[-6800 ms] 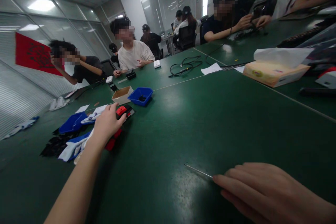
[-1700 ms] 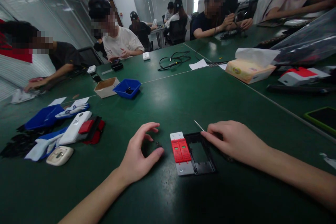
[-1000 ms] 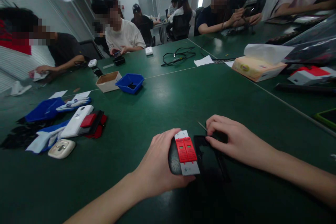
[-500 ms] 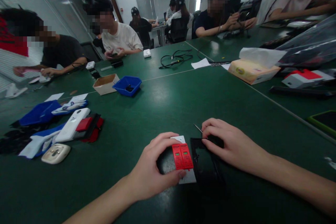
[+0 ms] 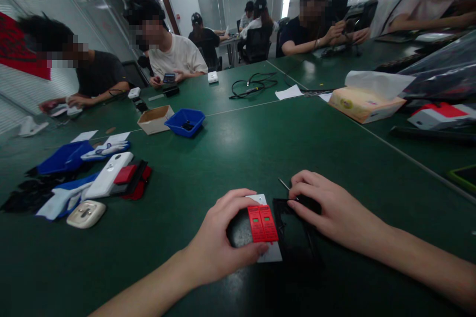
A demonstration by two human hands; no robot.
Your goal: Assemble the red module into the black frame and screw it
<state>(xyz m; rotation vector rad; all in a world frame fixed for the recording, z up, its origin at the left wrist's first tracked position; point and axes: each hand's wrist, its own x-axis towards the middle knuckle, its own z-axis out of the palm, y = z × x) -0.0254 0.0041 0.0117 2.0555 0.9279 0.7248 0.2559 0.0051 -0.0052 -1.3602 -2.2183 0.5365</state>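
Note:
Near the front of the table, my left hand (image 5: 217,242) curls around a surge protector (image 5: 263,223) with two red modules, each with a small green window, and a pale grey body. Its thumb is at the near end, its fingers at the far end. My right hand (image 5: 323,203) is closed on a screwdriver (image 5: 284,184); only the thin metal shaft shows clearly, pointing away to the left, and the dark handle is mostly hidden in the palm. Between the hands lies a black rectangular frame (image 5: 295,237), touching or very close to the surge protector and partly under my right fingers.
To the left are a blue bin (image 5: 65,157), gloves (image 5: 70,194), a white device (image 5: 109,176) and a cream one (image 5: 86,214). Farther back stand a cardboard box (image 5: 155,120), a blue tray (image 5: 185,123), a cable (image 5: 253,86) and a tissue box (image 5: 366,103). Several people sit around.
The view has shifted slightly, so everything sits a little farther right. Both hands keep the same hold. Across the table, a person's hand has tilted a phone-like device so its screen shows.

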